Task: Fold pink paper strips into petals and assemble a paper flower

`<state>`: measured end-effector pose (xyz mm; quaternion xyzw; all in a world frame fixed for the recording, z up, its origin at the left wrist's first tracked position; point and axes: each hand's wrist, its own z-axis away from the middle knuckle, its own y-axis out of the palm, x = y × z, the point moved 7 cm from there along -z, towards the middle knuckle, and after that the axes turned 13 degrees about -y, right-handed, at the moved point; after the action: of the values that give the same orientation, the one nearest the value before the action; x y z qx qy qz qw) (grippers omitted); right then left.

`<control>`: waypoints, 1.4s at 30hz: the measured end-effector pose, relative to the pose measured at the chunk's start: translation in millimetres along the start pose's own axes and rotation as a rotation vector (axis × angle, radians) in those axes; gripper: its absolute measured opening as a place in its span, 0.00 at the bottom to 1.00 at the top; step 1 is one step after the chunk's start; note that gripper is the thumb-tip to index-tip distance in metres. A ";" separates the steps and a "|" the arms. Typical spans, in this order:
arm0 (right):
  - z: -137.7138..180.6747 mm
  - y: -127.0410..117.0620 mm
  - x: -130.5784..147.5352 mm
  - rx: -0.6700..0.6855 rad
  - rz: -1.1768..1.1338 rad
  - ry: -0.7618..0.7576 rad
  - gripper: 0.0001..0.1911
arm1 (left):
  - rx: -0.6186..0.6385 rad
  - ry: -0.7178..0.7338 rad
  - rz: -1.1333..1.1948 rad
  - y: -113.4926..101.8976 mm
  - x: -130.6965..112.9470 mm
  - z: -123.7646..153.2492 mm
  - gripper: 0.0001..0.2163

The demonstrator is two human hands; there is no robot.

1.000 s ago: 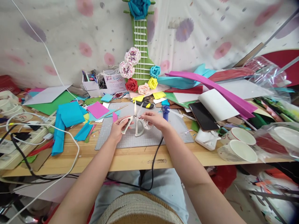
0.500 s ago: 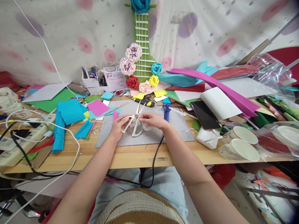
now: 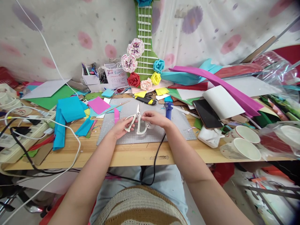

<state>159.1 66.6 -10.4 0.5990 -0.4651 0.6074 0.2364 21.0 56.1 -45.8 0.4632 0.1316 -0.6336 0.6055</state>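
Observation:
White-handled scissors (image 3: pixel 138 110) are held over the grey cutting mat (image 3: pixel 110 134), blades pointing away from me and nearly together. My left hand (image 3: pixel 122 127) is closed around their left handle loop. The fingers of my right hand (image 3: pixel 154 119) are pinched at the scissors' right side, close to the pivot; the exact contact is partly hidden. Just below the right fingers lies a small clear round piece with holes (image 3: pixel 148 125). A pink paper strip (image 3: pixel 116 115) rests beyond my left hand. Beyond my right hand is a blue glue gun (image 3: pixel 168 110) with a black cord.
A yellow-and-black utility knife (image 3: pixel 146 100) lies behind the scissors. A green guitar shape with paper flowers (image 3: pixel 144 47) stands at the back. Blue paper (image 3: pixel 70 110) and a power strip (image 3: pixel 35 134) are left; a phone (image 3: pixel 207 114) and paper cups (image 3: pixel 241 149) are right.
The scissor blades have come closer together, and the scissors have turned slightly more upright. Both hands stay at nearly the same spot; the camera view has shifted a little.

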 end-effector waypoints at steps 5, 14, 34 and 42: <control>-1.4 -7.0 9.0 -0.075 0.207 -0.087 0.12 | -0.126 0.111 0.134 -7.5 -5.4 -1.7 0.07; 1.4 -3.1 19.8 -0.094 0.508 -0.203 0.07 | -0.071 0.275 0.163 0.7 -12.7 1.3 0.14; 0.3 12.7 25.3 0.057 0.834 -0.078 0.07 | -0.262 0.418 -0.158 5.1 -12.5 0.8 0.28; -2.1 17.4 22.3 0.048 0.861 -0.100 0.09 | -0.306 0.412 -0.092 3.0 -12.7 -1.5 0.30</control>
<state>139.5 54.4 6.1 0.3845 -0.6690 0.6316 -0.0754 22.3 64.7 -35.9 0.4790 0.3673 -0.5256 0.5995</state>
